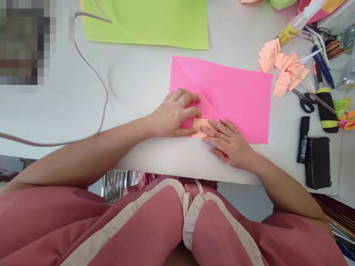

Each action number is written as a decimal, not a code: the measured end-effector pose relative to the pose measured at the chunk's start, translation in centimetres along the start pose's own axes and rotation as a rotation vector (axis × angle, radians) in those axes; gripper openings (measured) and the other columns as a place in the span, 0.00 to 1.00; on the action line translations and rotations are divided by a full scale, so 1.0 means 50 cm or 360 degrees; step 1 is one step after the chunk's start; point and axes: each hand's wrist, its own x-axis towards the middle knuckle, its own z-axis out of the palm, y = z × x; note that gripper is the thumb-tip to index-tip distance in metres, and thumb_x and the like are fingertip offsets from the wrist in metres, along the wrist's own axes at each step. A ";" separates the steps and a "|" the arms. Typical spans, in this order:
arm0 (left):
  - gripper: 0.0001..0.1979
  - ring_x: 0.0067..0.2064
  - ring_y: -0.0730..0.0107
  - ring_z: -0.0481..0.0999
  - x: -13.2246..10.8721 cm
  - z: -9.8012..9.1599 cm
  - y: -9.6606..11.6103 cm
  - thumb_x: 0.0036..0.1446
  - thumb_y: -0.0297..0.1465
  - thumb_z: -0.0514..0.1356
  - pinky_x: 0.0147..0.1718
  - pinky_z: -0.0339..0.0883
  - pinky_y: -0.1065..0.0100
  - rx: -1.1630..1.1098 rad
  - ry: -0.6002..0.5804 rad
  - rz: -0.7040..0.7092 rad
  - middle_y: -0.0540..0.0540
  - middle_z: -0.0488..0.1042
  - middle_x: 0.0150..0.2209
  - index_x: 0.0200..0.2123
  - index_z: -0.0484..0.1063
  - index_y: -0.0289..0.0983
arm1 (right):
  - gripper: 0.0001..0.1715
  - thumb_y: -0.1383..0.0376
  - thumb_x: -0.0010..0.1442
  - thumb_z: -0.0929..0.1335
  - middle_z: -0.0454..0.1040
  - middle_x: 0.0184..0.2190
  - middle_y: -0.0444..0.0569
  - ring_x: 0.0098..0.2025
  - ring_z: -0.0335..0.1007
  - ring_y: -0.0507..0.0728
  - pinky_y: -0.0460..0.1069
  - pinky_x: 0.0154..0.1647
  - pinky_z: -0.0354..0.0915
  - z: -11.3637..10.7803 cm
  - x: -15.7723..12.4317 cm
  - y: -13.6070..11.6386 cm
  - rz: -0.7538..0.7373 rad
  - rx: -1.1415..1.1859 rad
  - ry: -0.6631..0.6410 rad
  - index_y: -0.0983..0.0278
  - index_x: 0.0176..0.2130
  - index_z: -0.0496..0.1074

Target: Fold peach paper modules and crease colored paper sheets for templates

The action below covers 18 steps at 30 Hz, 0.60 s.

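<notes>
A small peach paper piece (199, 125) lies on the near edge of a creased pink sheet (238, 96) on the white table (138, 81). My left hand (176, 113) rests on the pink sheet with bent fingers, its fingertips pressing the left side of the peach piece. From the right, my right hand (229, 144) lays its index and middle fingers flat on the same piece. A thin red stick-like thing (226, 158) is tucked between that hand's fingers, and most of it is hidden.
A lime green sheet (149, 22) lies at the back, with a grey cable (104, 96) curving to its left. At the right are several folded peach pieces (283, 68), a glue bottle (294, 26), scissors (306, 100), markers (303, 138) and a black case (317, 162).
</notes>
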 end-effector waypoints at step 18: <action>0.15 0.58 0.48 0.60 0.000 -0.002 0.006 0.59 0.43 0.57 0.54 0.55 0.45 0.0062 0.0005 0.0028 0.40 0.62 0.59 0.44 0.69 0.43 | 0.18 0.70 0.66 0.62 0.69 0.59 0.51 0.65 0.60 0.58 0.63 0.66 0.56 -0.001 0.003 0.010 0.0151 0.0262 0.0164 0.59 0.54 0.68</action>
